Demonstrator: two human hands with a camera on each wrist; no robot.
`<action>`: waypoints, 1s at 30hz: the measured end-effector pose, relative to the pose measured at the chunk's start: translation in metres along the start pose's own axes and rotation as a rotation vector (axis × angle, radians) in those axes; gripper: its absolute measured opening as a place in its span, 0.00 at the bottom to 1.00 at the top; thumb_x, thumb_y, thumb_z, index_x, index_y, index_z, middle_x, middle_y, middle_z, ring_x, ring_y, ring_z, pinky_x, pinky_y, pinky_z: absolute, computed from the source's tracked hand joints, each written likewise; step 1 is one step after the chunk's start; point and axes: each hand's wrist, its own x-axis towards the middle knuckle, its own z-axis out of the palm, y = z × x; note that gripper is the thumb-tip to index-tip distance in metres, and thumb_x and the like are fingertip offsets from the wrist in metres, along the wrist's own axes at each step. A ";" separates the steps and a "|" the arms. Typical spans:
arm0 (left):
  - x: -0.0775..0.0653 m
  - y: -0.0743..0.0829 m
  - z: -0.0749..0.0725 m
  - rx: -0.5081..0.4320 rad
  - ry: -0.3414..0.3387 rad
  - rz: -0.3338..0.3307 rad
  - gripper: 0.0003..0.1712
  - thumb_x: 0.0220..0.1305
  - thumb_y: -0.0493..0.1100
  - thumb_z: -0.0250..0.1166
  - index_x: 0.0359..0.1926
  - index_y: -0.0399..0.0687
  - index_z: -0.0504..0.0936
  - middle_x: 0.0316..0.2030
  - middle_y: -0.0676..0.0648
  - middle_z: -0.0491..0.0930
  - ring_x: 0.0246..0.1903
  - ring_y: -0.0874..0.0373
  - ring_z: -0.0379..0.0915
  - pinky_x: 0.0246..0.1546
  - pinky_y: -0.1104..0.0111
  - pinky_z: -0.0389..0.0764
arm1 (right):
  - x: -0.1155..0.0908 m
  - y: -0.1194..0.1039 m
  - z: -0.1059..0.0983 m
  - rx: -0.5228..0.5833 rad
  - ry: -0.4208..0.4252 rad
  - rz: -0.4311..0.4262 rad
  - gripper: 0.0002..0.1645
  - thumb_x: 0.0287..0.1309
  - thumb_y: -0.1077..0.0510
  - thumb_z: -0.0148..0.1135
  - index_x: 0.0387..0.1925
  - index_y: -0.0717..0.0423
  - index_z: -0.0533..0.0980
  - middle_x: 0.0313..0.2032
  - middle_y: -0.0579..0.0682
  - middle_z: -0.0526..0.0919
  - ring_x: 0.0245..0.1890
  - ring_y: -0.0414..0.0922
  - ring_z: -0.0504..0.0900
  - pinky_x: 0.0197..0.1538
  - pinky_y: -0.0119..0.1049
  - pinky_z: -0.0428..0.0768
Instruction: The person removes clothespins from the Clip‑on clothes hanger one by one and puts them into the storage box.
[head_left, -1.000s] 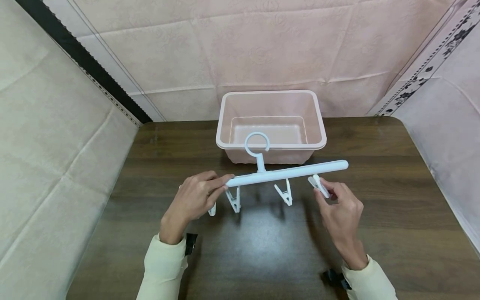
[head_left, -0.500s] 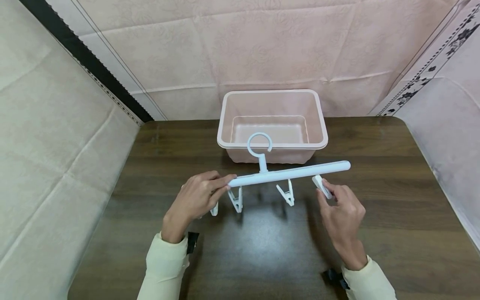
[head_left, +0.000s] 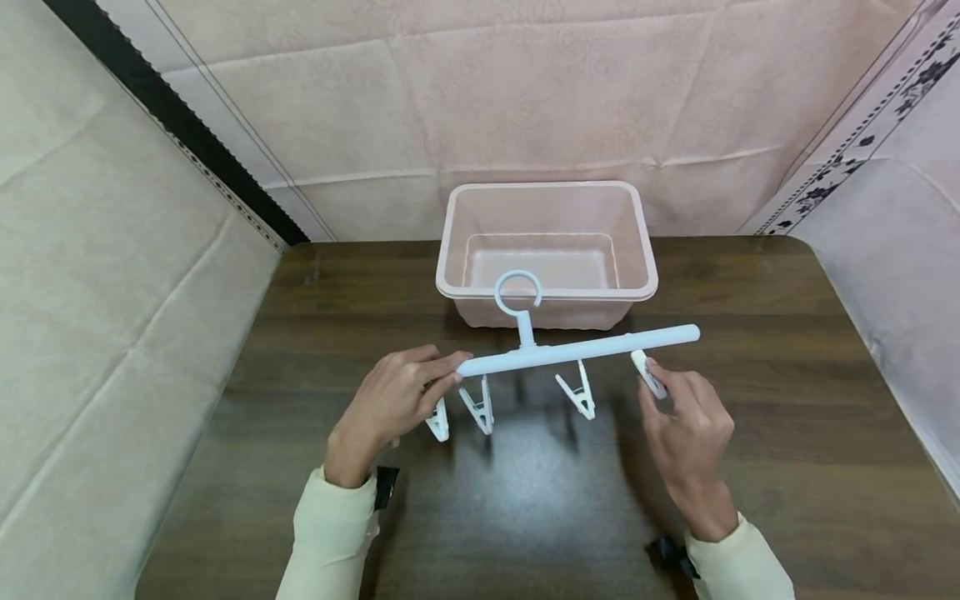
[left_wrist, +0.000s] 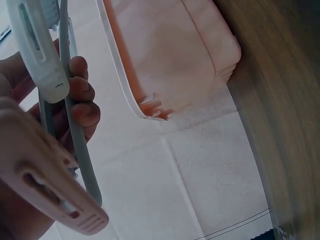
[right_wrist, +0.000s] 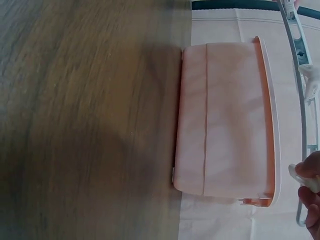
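A pale blue clip hanger (head_left: 577, 350) is held above the table, its bar tilted slightly up to the right and its hook (head_left: 517, 292) upward. My left hand (head_left: 393, 400) grips the bar's left end; in the left wrist view its fingers (left_wrist: 82, 90) curl round it. Several clips hang under the bar, among them a white clip (head_left: 577, 392) right of the middle and a pinkish clip (left_wrist: 50, 175) close to the left wrist camera. My right hand (head_left: 686, 433) pinches a white clip (head_left: 648, 375) below the bar's right part. Whether that clip is attached is unclear.
Behind the hanger, a pink plastic basin (head_left: 543, 312) stands at the back of the brown wooden table (head_left: 787, 375). The hanger's hook overlaps the basin's front rim in the head view. Pale patterned cloth (head_left: 540, 100) covers the surfaces behind and at both sides.
The clip in my right hand has turned steeper and moved slightly right along the bar. The hanging clips have swung a little. My left hand keeps its grip.
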 end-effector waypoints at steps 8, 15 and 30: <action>0.000 -0.002 0.000 -0.020 0.019 0.006 0.17 0.64 0.38 0.70 0.54 0.43 0.86 0.26 0.53 0.74 0.20 0.65 0.61 0.20 0.71 0.66 | -0.003 0.004 0.001 0.039 0.055 -0.001 0.18 0.40 0.77 0.74 0.38 0.67 0.86 0.26 0.62 0.82 0.23 0.58 0.78 0.33 0.41 0.71; 0.000 -0.002 -0.001 -0.028 0.027 -0.001 0.18 0.63 0.37 0.71 0.54 0.42 0.86 0.27 0.51 0.76 0.20 0.65 0.62 0.20 0.72 0.66 | -0.005 0.008 -0.005 0.017 0.014 0.002 0.19 0.42 0.75 0.75 0.41 0.67 0.86 0.29 0.62 0.84 0.25 0.60 0.79 0.33 0.50 0.72; 0.000 -0.004 -0.004 -0.020 0.055 0.004 0.17 0.63 0.37 0.71 0.54 0.42 0.86 0.27 0.51 0.75 0.21 0.64 0.63 0.20 0.71 0.67 | -0.012 0.010 -0.015 0.024 -0.030 -0.050 0.17 0.44 0.69 0.74 0.41 0.67 0.85 0.33 0.60 0.87 0.24 0.56 0.82 0.34 0.42 0.74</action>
